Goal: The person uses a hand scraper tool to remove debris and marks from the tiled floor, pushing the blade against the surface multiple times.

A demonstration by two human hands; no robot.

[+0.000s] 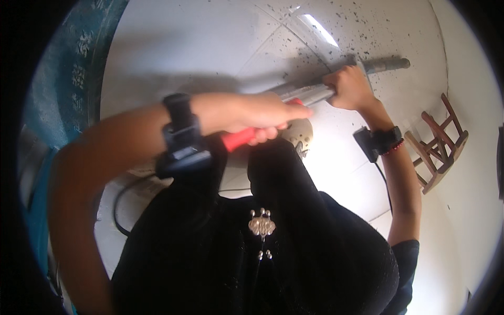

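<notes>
My left hand (267,114), blurred, is wrapped around the red handle (240,138) of a metal hand tool. From that handle a silvery metal bar (321,94) runs up and right to my right hand (350,88), which is closed around its far end. A thin upright metal edge (363,69) shows just beyond the right knuckles. Beneath the tool lies a long grey tube (388,65), low over the tiled floor; its right end sticks out past my right hand. My hands and the tool hide where the tool meets the tube.
Dark flakes (354,27) are scattered over the white tiles (189,35). A small wooden stool (445,157) is at the right by the wall. At the left stands a teal surface (67,86) bearing white marks. A beige shoe with holes (303,132) shows below the tool.
</notes>
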